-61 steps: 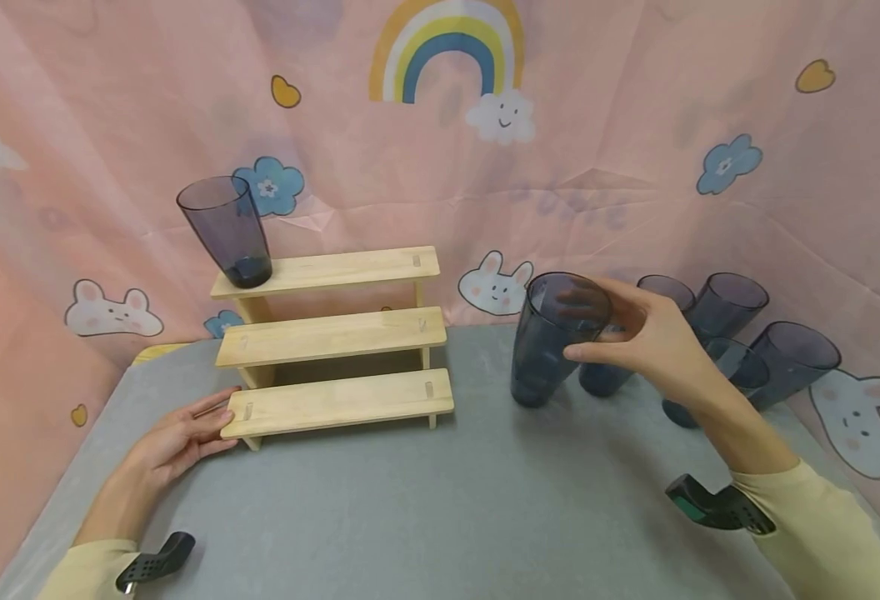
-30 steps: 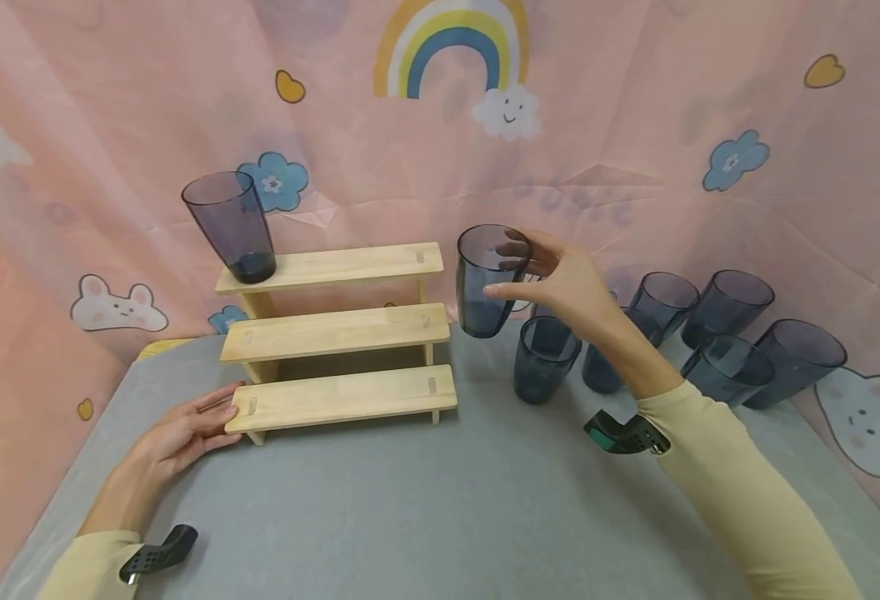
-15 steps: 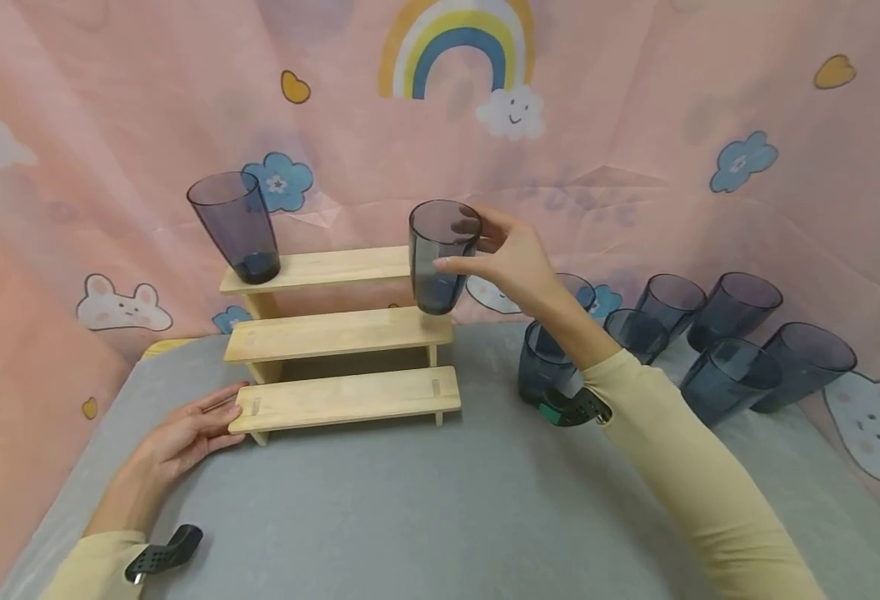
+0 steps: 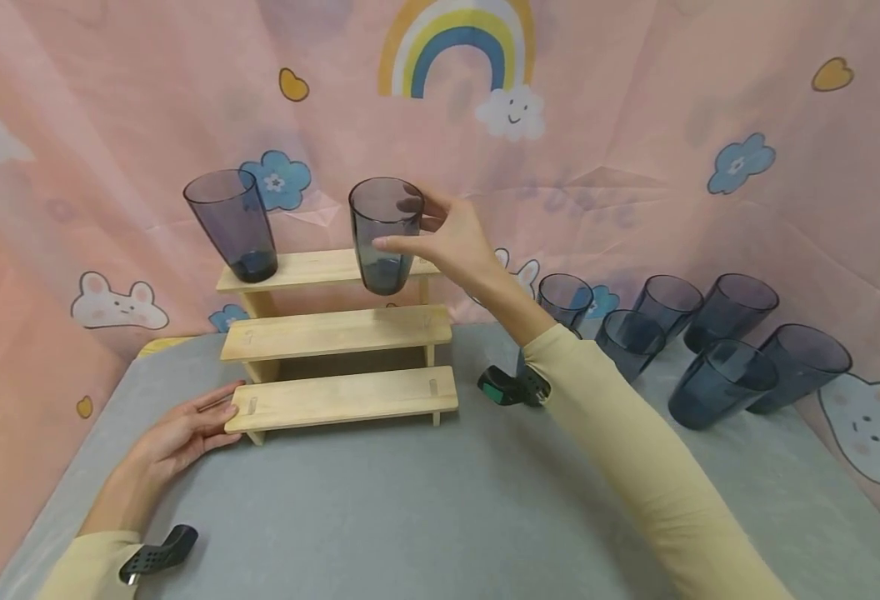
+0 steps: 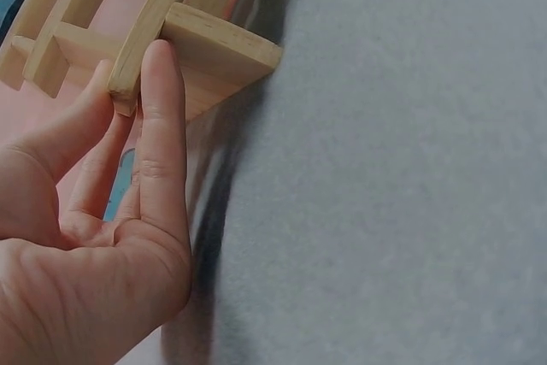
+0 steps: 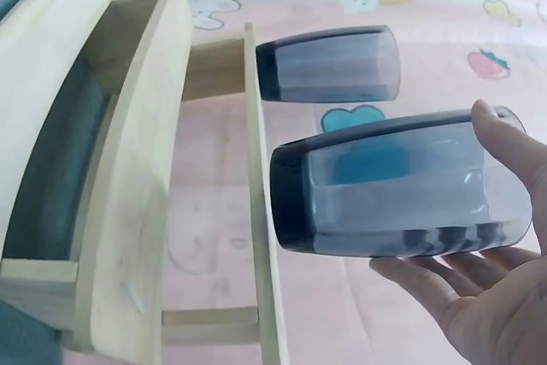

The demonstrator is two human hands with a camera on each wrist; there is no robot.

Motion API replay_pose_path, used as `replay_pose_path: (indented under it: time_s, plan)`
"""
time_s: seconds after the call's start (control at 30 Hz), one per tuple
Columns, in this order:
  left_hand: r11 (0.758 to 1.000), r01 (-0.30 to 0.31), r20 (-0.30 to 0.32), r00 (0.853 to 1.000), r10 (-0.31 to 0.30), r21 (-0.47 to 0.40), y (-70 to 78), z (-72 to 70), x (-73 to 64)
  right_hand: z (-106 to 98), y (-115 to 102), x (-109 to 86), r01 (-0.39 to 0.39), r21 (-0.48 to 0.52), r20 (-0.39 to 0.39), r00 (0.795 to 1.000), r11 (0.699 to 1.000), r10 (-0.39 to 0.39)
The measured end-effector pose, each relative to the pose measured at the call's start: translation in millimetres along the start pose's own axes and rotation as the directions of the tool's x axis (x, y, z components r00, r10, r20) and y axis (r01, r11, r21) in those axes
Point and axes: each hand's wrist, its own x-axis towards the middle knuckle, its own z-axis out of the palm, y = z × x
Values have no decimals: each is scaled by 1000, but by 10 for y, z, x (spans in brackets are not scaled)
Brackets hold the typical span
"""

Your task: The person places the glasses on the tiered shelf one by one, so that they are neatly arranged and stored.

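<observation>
At the far side of the table (image 4: pixel 380 508), holding a smoky glass (image 4: pixel 368 232) in the right grip (image 4: pixel 449 240), thumb on the near wall and fingers round the far side, spread only as wide as the glass, close to the rim. Keeping it nearly upright, base down, by or just over the near edge of the top shelf (image 4: pixel 308 268), right of its middle; not showing clearly whether touching wood or hanging free. Probably risking a slip, from gripping smooth walls so high and leaving the base loose to swing. Risking, too, a catch on that near edge, or a landing only partly on the narrow board, and so a tumble towards the middle shelf (image 4: pixel 335 333). Standing clear of the second glass (image 4: pixel 233 229), upright at the same shelf's left end, though possibly shaking it through a bump on the wood. Pinching the left end of the lowest shelf (image 4: pixel 342 398) in the left grip (image 4: pixel 188 429), likely steadying low and on one side alone, so perhaps allowing a rock higher up. Stretching the right sleeve (image 4: pixel 620 417) past the other glasses (image 4: pixel 721 387) at right, perhaps risking a brushed rim from hanging near them.
</observation>
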Motion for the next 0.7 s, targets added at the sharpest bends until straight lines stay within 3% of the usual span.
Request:
replay_pose_path:
  time_s: [0.33, 0.7]
  plan:
    - [1000, 5, -34, 999, -4, 18, 19, 12, -9, 337, -34, 421, -74, -32, -12, 997, 997, 74]
    - [1000, -12, -3, 1000, 12, 1, 13, 35, -24, 682, -23, 622, -55, -53, 6, 998, 997, 56]
